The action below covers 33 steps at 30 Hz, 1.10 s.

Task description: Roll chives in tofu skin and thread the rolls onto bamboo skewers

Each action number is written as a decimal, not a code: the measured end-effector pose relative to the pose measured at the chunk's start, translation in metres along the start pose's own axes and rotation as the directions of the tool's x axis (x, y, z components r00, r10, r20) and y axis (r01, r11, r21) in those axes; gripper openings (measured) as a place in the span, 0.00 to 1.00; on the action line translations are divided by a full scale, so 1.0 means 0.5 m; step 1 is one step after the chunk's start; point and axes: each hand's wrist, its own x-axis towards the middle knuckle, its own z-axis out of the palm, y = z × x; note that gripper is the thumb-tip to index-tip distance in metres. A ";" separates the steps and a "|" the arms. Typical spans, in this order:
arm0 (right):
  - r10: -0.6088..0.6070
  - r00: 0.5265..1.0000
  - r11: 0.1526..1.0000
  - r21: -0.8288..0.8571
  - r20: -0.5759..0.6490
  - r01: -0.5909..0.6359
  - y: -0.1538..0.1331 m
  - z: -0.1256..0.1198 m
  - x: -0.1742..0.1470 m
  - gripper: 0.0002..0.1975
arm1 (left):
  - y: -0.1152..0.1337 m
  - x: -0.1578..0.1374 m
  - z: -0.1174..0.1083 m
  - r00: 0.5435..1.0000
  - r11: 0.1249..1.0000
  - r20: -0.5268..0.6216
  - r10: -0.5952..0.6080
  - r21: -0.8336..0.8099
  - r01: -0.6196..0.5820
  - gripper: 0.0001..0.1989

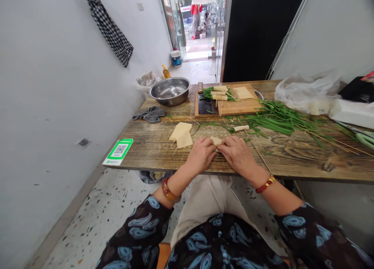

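My left hand (201, 154) and my right hand (237, 154) meet near the table's front edge, their fingers closed on a pale yellow tofu skin sheet (216, 141). Most of that sheet is hidden under the fingers, so I cannot see what is inside it. Left of my hands lie several loose tofu skin squares (181, 134), overlapping. Just beyond my right hand is a tofu skin roll (241, 128) with green ends showing. A thin wooden skewer (258, 150) slants past the right wrist. Long green chives (277, 119) are spread to the right.
On the cutting board (236, 110) are skewered rolls (219, 93), more sheets (243, 92) and a cleaver (205, 108). A steel basin (170, 91) and grey cloth (150, 115) stand left. A QR-code card (119, 151) lies at the left corner, plastic bags (306, 92) at right.
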 end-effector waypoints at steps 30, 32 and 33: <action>0.041 0.997 0.992 0.120 0.064 -0.048 0.008 0.009 -0.018 0.10 | 0.029 -0.029 -0.010 0.994 0.992 -0.028 -0.108 0.063 0.110 0.09; 0.045 0.996 0.992 0.116 0.079 -0.054 0.010 0.005 -0.013 0.10 | 0.032 -0.028 -0.008 0.989 0.989 -0.048 -0.139 0.054 0.141 0.09; 0.048 0.995 0.992 0.112 0.082 -0.057 0.009 0.002 -0.011 0.09 | 0.032 -0.027 -0.007 0.987 0.987 -0.053 -0.150 0.048 0.152 0.09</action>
